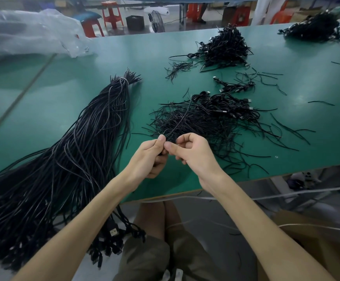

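A: Step in hand?
B: Judged as singling one tie out of the pile. Pinched a thin black tie (182,120) at its near end between thumb and forefinger of the left grip (151,157). Pinched it again just beside with the right grip (193,153). Logged both as clenched on that tie, thumbs nearly touching.
A: Where exactly?
B: Held above the near centre of the green counter (63,88), slanting up and away over the loose tie pile (205,128). Couldn't tell whether something dark was also tucked under the left grip.
A: Anything else around?
B: Noted a long cable bundle (73,155) at left, bound by a white tie (124,79) at its far end and draped over the near edge. Noted coiled cables (226,102) touching the pile's far side, a bigger heap (226,47) further off, and a plastic bag (29,31) far left.
A: Next move?
B: Guessed at wrapping a cable. Would have called for freeing one grip, keeping the tie in the other, fetching a cable, then looping and twisting the ends. Flagged a risk of dragging neighbouring ties along.
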### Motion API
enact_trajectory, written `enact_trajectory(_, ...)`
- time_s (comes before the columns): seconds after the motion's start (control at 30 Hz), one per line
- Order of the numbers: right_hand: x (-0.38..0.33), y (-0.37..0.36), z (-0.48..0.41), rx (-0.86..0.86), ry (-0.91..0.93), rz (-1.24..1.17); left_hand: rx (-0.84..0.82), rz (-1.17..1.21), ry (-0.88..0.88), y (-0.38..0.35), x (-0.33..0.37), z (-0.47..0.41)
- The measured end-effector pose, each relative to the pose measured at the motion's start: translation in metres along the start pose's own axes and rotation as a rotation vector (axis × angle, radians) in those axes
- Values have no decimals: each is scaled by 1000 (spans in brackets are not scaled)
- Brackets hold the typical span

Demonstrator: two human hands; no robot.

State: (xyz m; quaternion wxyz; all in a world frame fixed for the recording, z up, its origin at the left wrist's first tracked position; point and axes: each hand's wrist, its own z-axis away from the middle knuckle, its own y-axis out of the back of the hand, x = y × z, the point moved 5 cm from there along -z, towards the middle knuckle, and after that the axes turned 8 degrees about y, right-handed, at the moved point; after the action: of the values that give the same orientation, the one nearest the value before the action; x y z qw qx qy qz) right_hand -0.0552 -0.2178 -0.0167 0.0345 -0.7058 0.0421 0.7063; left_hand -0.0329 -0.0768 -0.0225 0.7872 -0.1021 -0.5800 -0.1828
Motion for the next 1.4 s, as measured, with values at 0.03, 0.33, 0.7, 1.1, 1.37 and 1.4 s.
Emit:
enact_trajectory(0.03,-1,0,1,-17,8,7,-2,9,-6,0,0,1)
enact_trajectory(0.33,-15,2,1,-410,183,44,-228,-54,9,-1,8,14)
enact_trajectory(0.7,-22,-2,17,-178,444,408,-74,45,44,4,6,15)
enact_trajectory(1.1,-24,-18,28,-2,508,513,204,71,15,7,6,17)
enact_trajectory(1.37,-29,-12,32,9,613,669,168,-166,-60,10,13,20)
enact_trajectory(1.4,-31,-10,32,17,622,686,173,-187,-96,11,17,23)
